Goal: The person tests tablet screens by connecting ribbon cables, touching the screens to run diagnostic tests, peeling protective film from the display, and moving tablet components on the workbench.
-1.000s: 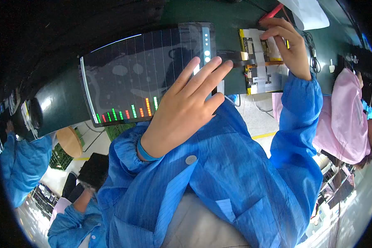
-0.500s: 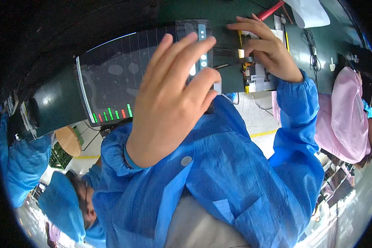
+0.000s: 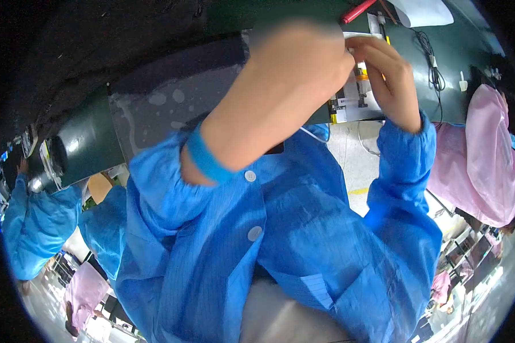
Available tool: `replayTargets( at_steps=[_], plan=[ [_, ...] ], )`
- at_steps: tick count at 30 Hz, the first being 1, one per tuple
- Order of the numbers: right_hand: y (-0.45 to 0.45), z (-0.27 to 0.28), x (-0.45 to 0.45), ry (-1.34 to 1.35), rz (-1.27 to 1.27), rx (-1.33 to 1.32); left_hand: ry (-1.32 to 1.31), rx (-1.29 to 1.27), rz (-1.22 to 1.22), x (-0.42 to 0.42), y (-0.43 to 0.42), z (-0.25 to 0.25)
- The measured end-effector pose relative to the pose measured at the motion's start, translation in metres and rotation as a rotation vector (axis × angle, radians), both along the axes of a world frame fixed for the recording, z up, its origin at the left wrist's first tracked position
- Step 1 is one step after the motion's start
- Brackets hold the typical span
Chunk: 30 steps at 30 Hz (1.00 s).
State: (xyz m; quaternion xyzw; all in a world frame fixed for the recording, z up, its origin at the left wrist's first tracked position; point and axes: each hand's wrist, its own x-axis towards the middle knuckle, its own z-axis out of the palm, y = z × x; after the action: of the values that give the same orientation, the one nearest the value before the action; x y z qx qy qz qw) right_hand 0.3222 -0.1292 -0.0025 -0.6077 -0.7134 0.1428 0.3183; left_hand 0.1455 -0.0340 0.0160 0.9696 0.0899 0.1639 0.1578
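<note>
My left hand (image 3: 303, 60), with a blue band (image 3: 203, 154) at the wrist, reaches across to the right over the work. Its fingers are blurred and turned away, so their grip is hidden. Beside it my right hand (image 3: 392, 74) has its fingers bent and closed, the tips meeting the left hand's edge. Whatever they pinch is too covered to make out. Under both hands lies an electronic assembly (image 3: 360, 100) with yellow edges, dark small parts and a white surface, partly covered. A dark screen (image 3: 171, 108) with smudges lies left of it, partly behind my left forearm.
A red-handled tool (image 3: 357, 11) and a white sheet (image 3: 426, 12) lie at the back right. A coiled black cable (image 3: 432, 66) and a small white piece (image 3: 463, 82) are farther right. People in pink (image 3: 475, 160) and blue (image 3: 43, 220) clothing are at either side.
My left hand has moved right and up from over the screen to my right hand. The right fingers have drawn together. The lit chart on the screen is now dark.
</note>
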Motion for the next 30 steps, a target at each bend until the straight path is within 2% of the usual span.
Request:
replayTargets(
  at_steps=[4,7,10,13,16,19,22,25,28,30],
  plan=[
    [-0.037,-0.011,-0.010,-0.047,-0.097,-0.025,-0.008,0.158,-0.155,0.021,-0.001,-0.017],
    [-0.045,-0.019,-0.014,-0.066,-0.106,0.054,-0.166,0.405,-0.169,0.030,-0.002,-0.028],
    [-0.047,-0.025,-0.015,-0.039,-0.113,0.098,-0.200,0.537,-0.230,0.036,0.002,-0.032],
    [-0.049,-0.029,-0.012,-0.007,-0.115,0.118,-0.229,0.566,-0.290,0.036,0.007,-0.034],
    [-0.050,-0.034,-0.012,0.006,-0.112,0.144,-0.236,0.578,-0.331,0.034,0.010,-0.032],
    [-0.049,-0.034,-0.012,-0.024,-0.091,0.175,-0.265,0.459,-0.307,0.034,0.014,-0.032],
    [-0.050,-0.035,-0.011,-0.043,-0.083,0.171,-0.228,0.402,-0.209,0.034,0.012,-0.034],
    [-0.050,-0.038,-0.010,-0.041,-0.089,0.165,-0.153,0.244,0.030,0.021,0.004,-0.018],
    [-0.051,-0.038,-0.010,-0.036,-0.084,0.171,0.058,0.273,0.114,0.011,0.005,-0.018],
    [-0.050,-0.039,-0.009,-0.028,-0.071,0.164,-0.013,0.283,0.129,0.004,0.008,-0.013]
  ],
)
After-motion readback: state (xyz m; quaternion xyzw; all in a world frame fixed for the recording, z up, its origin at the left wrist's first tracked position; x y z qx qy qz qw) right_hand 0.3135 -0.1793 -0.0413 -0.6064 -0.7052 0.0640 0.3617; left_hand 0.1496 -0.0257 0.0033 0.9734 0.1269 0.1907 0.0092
